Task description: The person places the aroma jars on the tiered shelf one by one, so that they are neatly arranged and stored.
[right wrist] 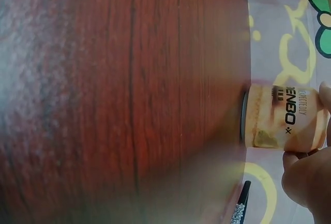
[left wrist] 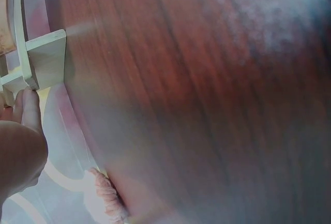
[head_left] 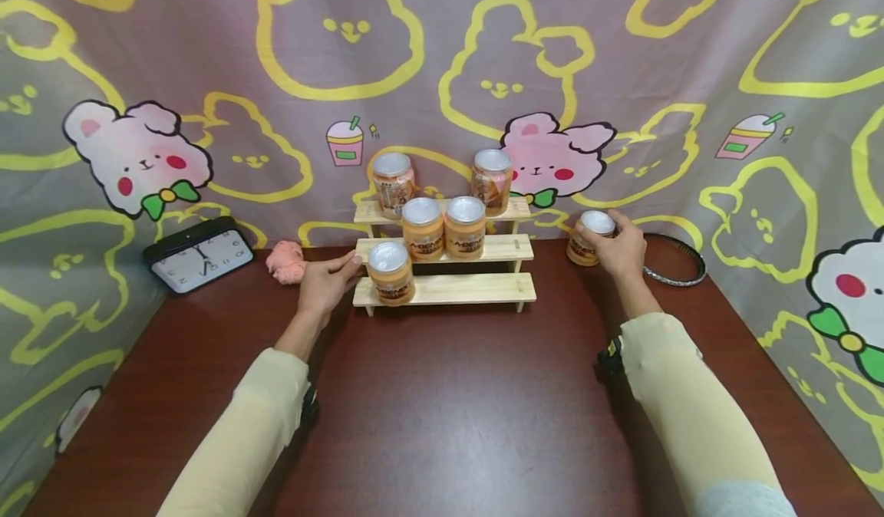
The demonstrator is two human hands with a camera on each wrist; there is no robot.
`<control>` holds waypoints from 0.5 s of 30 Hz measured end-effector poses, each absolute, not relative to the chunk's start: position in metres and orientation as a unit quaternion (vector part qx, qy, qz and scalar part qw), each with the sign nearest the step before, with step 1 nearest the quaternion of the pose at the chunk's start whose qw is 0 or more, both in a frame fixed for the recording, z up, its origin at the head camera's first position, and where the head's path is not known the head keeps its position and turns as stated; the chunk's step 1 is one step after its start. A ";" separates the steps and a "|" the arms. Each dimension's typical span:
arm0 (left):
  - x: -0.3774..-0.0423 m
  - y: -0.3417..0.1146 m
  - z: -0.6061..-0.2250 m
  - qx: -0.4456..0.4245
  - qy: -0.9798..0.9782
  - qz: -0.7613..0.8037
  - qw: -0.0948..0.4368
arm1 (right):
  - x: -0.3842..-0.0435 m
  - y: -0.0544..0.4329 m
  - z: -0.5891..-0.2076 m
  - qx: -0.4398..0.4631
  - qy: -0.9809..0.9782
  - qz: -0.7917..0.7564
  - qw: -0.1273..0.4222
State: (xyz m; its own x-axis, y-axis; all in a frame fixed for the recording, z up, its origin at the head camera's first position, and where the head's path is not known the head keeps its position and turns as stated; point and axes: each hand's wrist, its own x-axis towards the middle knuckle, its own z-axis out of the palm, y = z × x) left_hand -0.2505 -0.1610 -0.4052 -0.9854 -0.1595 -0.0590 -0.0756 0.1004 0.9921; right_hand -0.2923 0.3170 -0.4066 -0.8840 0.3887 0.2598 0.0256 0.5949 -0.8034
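A three-tier wooden stand (head_left: 456,291) stands at the back of the table. Its top tier bears a can (head_left: 394,187) at the left and another can (head_left: 491,183) toward the right. Two cans sit side by side on the middle tier, and one orange can (head_left: 391,275) with a silver lid is at the left of the bottom tier. My left hand (head_left: 324,285) touches the stand's left end with its fingers fairly straight. Right of the stand, my right hand (head_left: 623,252) grips a similar labelled can (right wrist: 279,118) around its upper part, low by the tabletop.
At the back left are a black-framed clock (head_left: 203,260) and a pink fluffy scrunchie (head_left: 286,262). A dark glittery headband (head_left: 700,268) lies right of my right hand. Patterned cloth (head_left: 428,57) hangs around the brown table (head_left: 449,425).
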 end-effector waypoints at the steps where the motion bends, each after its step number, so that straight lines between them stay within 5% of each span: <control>1: -0.251 -0.161 -0.406 0.080 -0.741 -0.666 0.031 | -0.292 0.317 -0.407 -0.119 -0.868 0.433 0.209; 15: -0.253 -0.162 -0.408 0.081 -0.739 -0.668 0.031 | -0.290 0.318 -0.407 -0.119 -0.865 0.434 0.220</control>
